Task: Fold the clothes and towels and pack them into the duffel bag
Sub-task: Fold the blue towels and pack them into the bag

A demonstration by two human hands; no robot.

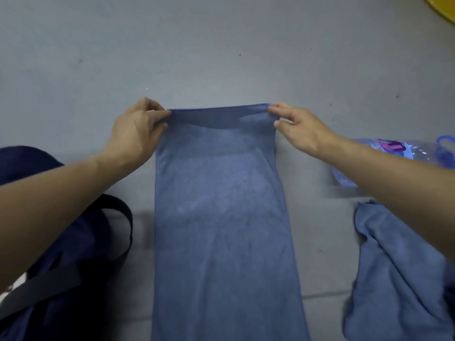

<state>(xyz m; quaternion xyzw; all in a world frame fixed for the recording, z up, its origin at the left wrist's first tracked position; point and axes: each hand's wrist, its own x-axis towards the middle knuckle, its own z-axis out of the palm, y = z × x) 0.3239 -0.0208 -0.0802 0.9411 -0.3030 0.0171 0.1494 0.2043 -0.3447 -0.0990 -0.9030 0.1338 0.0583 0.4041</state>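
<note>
From the head camera I see the left hand (138, 129) pinching the far left corner of the blue towel (221, 217) and the right hand (300, 129) pinching its far right corner. The towel runs as a long strip down the middle of the grey surface (221, 45) to its near edge. The navy duffel bag (73, 254) lies at the near left corner, and a second towel (394, 267) lies crumpled at the near right.

Smooth grey floor (221, 45), few dark specks, pale seam (325, 296) low down. Yellow curved rim (440, 8) top right corner. Dim, even light.
</note>
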